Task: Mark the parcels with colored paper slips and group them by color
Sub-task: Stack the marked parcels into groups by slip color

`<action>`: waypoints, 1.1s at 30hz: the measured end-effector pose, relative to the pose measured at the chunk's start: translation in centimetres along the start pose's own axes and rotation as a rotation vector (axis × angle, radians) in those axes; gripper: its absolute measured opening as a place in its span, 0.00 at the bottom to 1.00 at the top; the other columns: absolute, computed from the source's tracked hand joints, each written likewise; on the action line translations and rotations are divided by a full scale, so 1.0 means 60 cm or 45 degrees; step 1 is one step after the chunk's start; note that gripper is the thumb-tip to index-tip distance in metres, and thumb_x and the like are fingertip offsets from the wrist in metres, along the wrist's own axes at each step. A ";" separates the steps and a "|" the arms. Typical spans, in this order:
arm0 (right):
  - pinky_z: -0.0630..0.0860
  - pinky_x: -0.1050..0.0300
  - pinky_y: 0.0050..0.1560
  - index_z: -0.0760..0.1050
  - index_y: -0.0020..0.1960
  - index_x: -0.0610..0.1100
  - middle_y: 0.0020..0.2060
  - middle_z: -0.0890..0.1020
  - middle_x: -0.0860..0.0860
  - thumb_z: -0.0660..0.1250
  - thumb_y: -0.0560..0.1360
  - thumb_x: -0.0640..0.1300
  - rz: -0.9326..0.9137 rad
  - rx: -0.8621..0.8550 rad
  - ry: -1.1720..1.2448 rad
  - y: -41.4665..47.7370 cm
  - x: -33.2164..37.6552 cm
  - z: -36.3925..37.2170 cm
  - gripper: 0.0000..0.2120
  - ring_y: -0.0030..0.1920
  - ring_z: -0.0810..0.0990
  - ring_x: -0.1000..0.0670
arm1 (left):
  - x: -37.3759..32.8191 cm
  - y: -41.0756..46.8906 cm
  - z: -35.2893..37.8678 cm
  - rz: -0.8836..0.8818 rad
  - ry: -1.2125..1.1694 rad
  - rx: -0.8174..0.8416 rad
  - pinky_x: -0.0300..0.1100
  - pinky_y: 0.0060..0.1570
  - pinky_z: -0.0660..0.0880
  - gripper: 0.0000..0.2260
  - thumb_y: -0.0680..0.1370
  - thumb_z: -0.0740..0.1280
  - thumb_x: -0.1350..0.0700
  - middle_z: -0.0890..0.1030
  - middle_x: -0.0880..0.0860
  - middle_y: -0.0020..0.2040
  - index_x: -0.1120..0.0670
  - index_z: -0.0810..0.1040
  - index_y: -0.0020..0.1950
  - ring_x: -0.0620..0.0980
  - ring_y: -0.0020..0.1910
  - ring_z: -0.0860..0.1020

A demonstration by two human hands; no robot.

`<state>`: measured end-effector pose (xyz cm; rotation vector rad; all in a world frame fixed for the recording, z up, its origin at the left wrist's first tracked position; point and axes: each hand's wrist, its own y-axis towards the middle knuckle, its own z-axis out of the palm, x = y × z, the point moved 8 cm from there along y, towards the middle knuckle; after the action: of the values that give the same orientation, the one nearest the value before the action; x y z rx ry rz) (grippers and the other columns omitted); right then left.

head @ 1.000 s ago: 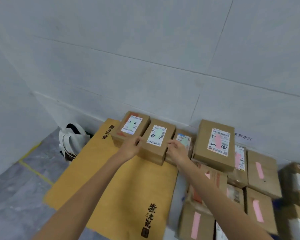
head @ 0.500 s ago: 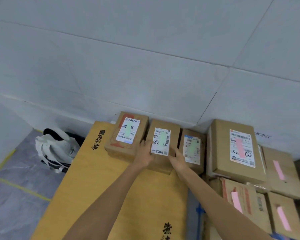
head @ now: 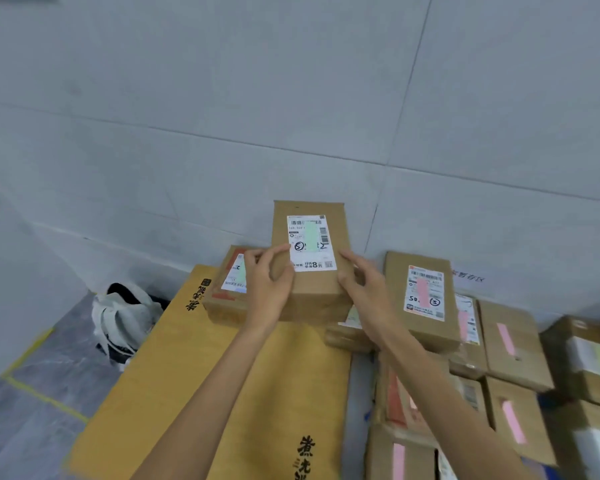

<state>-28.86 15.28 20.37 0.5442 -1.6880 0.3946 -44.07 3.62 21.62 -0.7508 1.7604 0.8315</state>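
Observation:
A brown parcel (head: 312,289) with a white label and a green slip (head: 311,237) is lifted above the big yellow box (head: 194,375). My left hand (head: 269,289) grips its left side and my right hand (head: 362,289) grips its right side. Behind my left hand sits a second green-slip parcel (head: 227,289) on the yellow box. Under my right wrist lies a third green-slip parcel (head: 349,332), mostly hidden. To the right stand several parcels with pink slips, the tallest (head: 421,299) next to my right hand.
A grey tiled wall (head: 291,116) stands close behind the parcels. A white and black bag (head: 125,320) lies on the grey floor at the left, beside yellow tape lines (head: 45,396). More cardboard boxes (head: 593,368) with pale labels crowd the far right.
Both hands have lifted the middle green-slip parcel up off the yellow box; before, it lay between its two neighbours. The camera has moved closer.

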 end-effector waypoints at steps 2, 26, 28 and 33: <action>0.74 0.60 0.60 0.71 0.66 0.50 0.63 0.71 0.49 0.63 0.78 0.36 -0.121 -0.032 0.040 -0.050 0.049 -0.068 0.19 0.58 0.73 0.58 | -0.077 -0.049 0.019 0.090 -0.048 0.011 0.22 0.51 0.67 0.14 0.76 0.68 0.60 0.67 0.47 0.57 0.47 0.79 0.59 0.29 0.54 0.69; 0.78 0.55 0.52 0.77 0.58 0.54 0.59 0.76 0.53 0.68 0.75 0.40 -0.165 -0.898 -0.041 -0.582 0.018 -0.959 0.14 0.59 0.76 0.51 | -0.492 -0.644 0.695 0.270 -0.398 0.951 0.26 0.44 0.71 0.16 0.75 0.66 0.64 0.75 0.42 0.59 0.46 0.77 0.58 0.37 0.56 0.72; 0.78 0.60 0.48 0.77 0.58 0.55 0.60 0.76 0.53 0.67 0.76 0.40 -0.156 -0.969 -0.050 -0.609 0.000 -1.009 0.14 0.59 0.76 0.51 | -0.506 -0.680 0.742 0.286 -0.418 1.032 0.25 0.40 0.72 0.16 0.75 0.66 0.66 0.74 0.45 0.62 0.48 0.77 0.58 0.39 0.56 0.72; 0.79 0.48 0.49 0.77 0.58 0.56 0.59 0.78 0.51 0.67 0.76 0.41 -0.081 -1.049 -0.055 -0.645 -0.055 -1.155 0.13 0.59 0.77 0.47 | -0.529 -0.758 0.865 0.243 -0.468 1.244 0.39 0.50 0.79 0.16 0.77 0.65 0.64 0.69 0.44 0.64 0.50 0.77 0.61 0.43 0.61 0.71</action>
<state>49.96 21.10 28.44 -0.0084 -1.6938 -0.3648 28.80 23.41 29.83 0.2087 1.6403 0.1296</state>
